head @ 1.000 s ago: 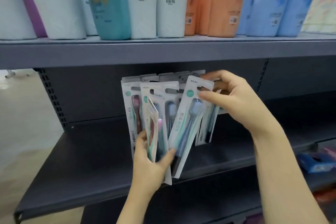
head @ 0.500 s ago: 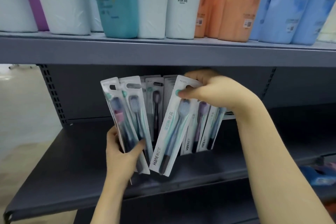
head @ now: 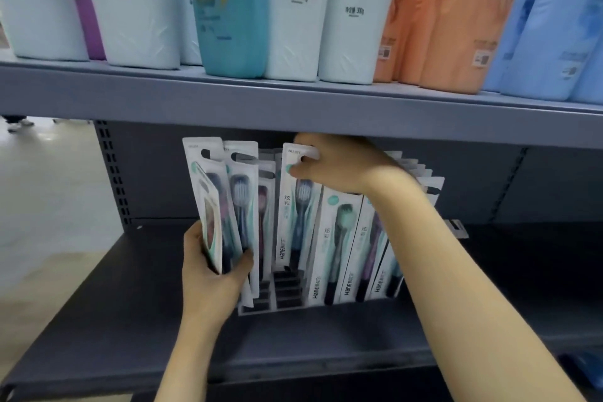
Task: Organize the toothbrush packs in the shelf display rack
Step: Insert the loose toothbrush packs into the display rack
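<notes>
Left hand (head: 212,268) gripping a bundle of toothbrush packs (head: 222,206) at left; right hand (head: 339,166) pinching one pack (head: 295,206) by its top, upright over the slotted rack (head: 280,300).

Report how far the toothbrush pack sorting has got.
Done: several packs stand in the rack's right slots. In hand: the right hand pinches the top of one pack above the display rack; the left hand grips a small bunch of packs. Left: that bunch, with empty slots showing at front.
</notes>
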A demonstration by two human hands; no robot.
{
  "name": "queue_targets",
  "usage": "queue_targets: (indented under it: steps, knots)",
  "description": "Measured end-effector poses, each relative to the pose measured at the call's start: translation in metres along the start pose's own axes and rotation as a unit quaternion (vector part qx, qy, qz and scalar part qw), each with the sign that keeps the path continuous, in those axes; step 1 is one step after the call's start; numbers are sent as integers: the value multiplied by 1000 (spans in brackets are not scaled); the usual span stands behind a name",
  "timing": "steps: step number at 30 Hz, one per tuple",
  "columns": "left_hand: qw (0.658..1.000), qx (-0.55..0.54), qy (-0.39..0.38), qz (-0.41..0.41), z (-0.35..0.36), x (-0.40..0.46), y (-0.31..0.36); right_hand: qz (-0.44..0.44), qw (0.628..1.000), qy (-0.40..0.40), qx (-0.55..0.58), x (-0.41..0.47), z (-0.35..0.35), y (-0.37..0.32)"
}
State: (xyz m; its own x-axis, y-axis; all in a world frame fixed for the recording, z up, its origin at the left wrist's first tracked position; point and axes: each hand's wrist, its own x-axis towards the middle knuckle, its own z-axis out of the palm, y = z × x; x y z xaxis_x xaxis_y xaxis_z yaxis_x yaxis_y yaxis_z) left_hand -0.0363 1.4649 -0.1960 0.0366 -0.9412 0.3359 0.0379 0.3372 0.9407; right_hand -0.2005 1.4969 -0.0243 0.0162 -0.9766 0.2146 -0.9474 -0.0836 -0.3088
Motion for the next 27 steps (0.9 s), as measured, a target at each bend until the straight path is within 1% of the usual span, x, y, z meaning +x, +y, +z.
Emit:
queue_targets:
  steps: [2, 5, 9, 16, 19, 23, 27]
  knots:
    - [1000, 3, 4, 6, 1, 1, 0, -11, 1000, 3, -6, 5, 6, -1]
    - [1000, 0, 9, 9, 1, 1, 1, -60, 998, 14, -25, 14, 16, 5]
    - [1000, -3, 9, 11, 2, 1, 1, -82, 995, 37, -42, 20, 23, 12]
    - [1000, -6, 2, 10, 4, -3, 3, -77, 996, 7, -46, 20, 17, 13]
    - [1000, -8, -1, 6, 4, -4, 4, -68, 997, -6, -31, 19, 14, 13]
    - [1000, -12, -6, 4, 4, -5, 5, -66, 997, 2, -43, 22, 17, 13]
    - [1000, -10, -3, 6, 4, -5, 5, -67, 994, 12, -84, 23, 20, 12]
